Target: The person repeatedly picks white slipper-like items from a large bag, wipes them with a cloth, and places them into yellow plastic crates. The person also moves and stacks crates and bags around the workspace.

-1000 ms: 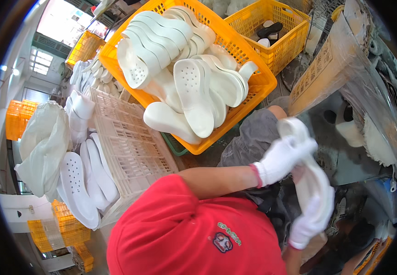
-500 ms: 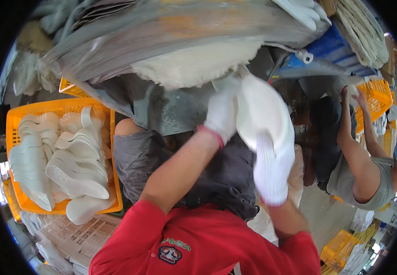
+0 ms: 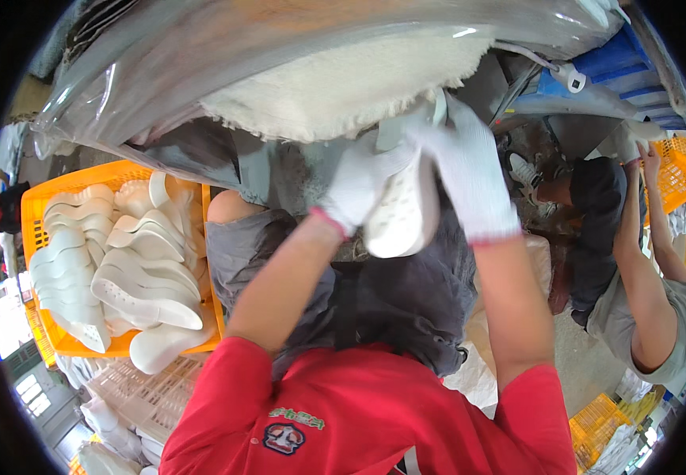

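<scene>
Between my hands is a white moulded shoe sole (image 3: 400, 215) with rows of small holes, tilted with its rounded end toward me. My left hand (image 3: 359, 184), in a white knitted glove, grips it from the left side. Gloved in the same way, my right hand (image 3: 474, 170) has its fingers closed around the far end, blurred in part. Just beyond them is a fluffy, cream-white buffing wheel (image 3: 335, 99) under a clear plastic cover (image 3: 153, 87). Whether the sole touches the wheel, I cannot tell.
An orange crate (image 3: 210, 277) on the left holds several stacked white soles (image 3: 141, 289). A co-worker (image 3: 644, 317) sits on the right, hands on a pale piece beside another orange crate (image 3: 680, 162). A white cable fitting (image 3: 571, 77) hangs at the upper right.
The sole has turned from its broad smooth face to its holed face. My right hand has moved from the sole's near end to its far end; my left has shifted slightly left and nearer.
</scene>
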### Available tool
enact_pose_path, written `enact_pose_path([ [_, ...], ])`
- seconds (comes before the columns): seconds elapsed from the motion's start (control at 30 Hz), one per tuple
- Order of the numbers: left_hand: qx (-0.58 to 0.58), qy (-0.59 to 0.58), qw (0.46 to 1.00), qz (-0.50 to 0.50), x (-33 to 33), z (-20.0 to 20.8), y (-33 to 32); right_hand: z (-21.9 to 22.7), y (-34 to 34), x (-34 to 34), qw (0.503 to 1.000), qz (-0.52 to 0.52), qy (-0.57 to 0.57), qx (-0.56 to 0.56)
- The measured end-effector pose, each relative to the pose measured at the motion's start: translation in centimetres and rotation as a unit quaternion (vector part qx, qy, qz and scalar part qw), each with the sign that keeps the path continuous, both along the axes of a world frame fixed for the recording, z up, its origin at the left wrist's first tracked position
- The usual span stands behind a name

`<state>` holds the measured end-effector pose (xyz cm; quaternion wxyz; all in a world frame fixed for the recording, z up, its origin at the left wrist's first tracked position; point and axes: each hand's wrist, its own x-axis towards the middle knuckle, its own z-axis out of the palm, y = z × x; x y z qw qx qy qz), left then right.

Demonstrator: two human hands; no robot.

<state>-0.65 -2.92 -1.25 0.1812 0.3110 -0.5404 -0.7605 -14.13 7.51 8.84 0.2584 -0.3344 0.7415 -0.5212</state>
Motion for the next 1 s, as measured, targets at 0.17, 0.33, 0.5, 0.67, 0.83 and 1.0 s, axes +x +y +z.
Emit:
enact_pose_path([
  [0.17,0.187,0.051,0.961,0.196,-9.2,1.2,4.2,-0.2,6.0,3.3,0.982,-0.166,0.080,0.048],
  [0.33,-0.488,-0.122,0.863,-0.045,-8.6,-1.3,-2.1,-3.7,2.8,-0.9,0.962,-0.175,0.209,0.010],
  [0.5,-0.381,-0.301,0.864,-0.134,-0.5,-2.4,-7.5,-7.1,0.2,-5.1,0.949,-0.081,0.301,0.052],
  [0.67,-0.103,-0.136,0.979,-0.112,0.6,2.2,-2.9,-5.3,-2.2,-5.3,0.889,0.006,0.454,0.063],
  [0.83,-0.047,-0.022,0.999,0.016,-4.5,1.3,-0.2,3.1,1.2,2.9,0.979,-0.037,0.195,0.054],
  [1.0,0.182,0.078,0.977,-0.072,-3.5,-1.4,-0.3,2.3,5.8,2.4,0.806,0.185,0.547,0.134],
])
